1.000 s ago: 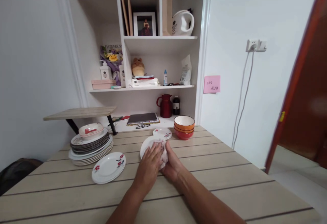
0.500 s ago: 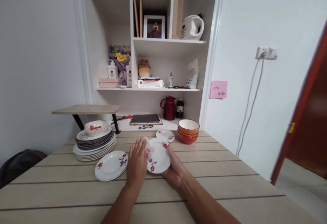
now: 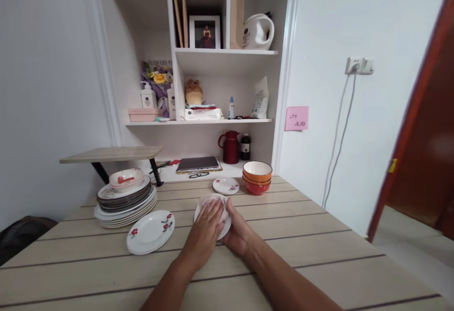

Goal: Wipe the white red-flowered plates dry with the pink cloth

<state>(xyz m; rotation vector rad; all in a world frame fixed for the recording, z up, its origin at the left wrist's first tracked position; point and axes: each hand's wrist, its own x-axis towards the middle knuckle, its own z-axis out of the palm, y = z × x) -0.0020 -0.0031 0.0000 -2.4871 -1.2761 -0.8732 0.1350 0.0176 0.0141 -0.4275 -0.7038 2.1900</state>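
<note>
My right hand [image 3: 238, 229] grips the right edge of a white plate [image 3: 227, 228], which is tilted above the table. Across the plate's face lies my left hand [image 3: 205, 228], its fingers pressing a pale pink cloth [image 3: 222, 212] against the surface. Most of the plate's pattern is covered by the hand and cloth. To the left, white plates with red flowers [image 3: 151, 231] are stacked flat on the table. Behind the held plate sit small flowered plates [image 3: 226, 185], beside a stack of orange and red bowls [image 3: 257, 177].
A tall pile of plates [image 3: 126, 204] topped by a bowl [image 3: 126, 179] stands at the left, by a small raised wooden stand [image 3: 111, 154]. Behind the table are a laptop [image 3: 197, 163], glasses [image 3: 199, 175], a red jug [image 3: 231, 147] and a dark bottle [image 3: 245, 147].
My left hand and the cloth have moved right, from the plate's left edge onto its face. The camera view has shifted slightly, and my right hand still holds the plate.
</note>
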